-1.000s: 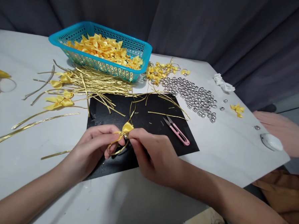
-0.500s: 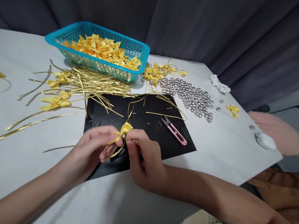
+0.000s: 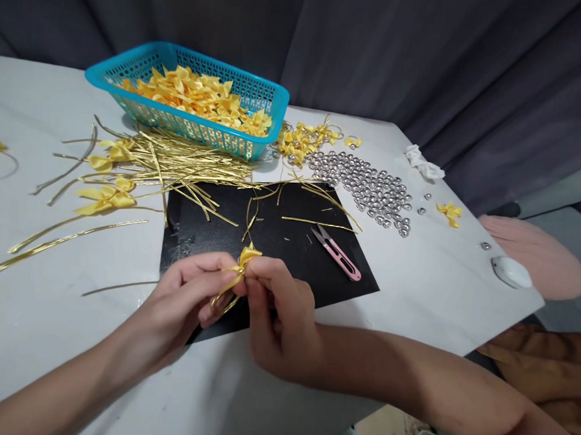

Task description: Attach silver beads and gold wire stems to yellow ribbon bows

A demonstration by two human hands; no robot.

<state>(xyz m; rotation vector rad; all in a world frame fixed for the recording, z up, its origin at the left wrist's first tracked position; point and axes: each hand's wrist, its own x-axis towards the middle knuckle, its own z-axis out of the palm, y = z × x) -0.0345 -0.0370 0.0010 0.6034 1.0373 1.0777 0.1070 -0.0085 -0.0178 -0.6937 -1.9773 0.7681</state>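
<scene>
Between my fingertips is a yellow ribbon bow [image 3: 249, 255] with a loop of gold twist wire [image 3: 231, 305] hanging below it. My left hand [image 3: 187, 290] is closed, pinching the bow's left side by the wire. On the other side, the thumb and forefinger of my right hand [image 3: 283, 308] press together against the bow's knot. Fingertips cover most of the knot, and the silver bell there is hidden. Both hands are over the front of a black mat [image 3: 271, 223]. Pink-handled thread snips [image 3: 340, 254] lie on the mat, right of my right hand.
A blue basket [image 3: 179, 114] of yellow bows stands at the back. Gold wires [image 3: 191, 160] lie before it. Small silver bells [image 3: 365, 182] are heaped to the right, beside finished-looking bow pieces [image 3: 302, 140]. A white computer mouse [image 3: 512, 271] sits near the table's right edge.
My right fingertips have moved in closer to the bow's knot, now covering the silver bell that showed before. The bow has tilted slightly, and the wire loop shows less.
</scene>
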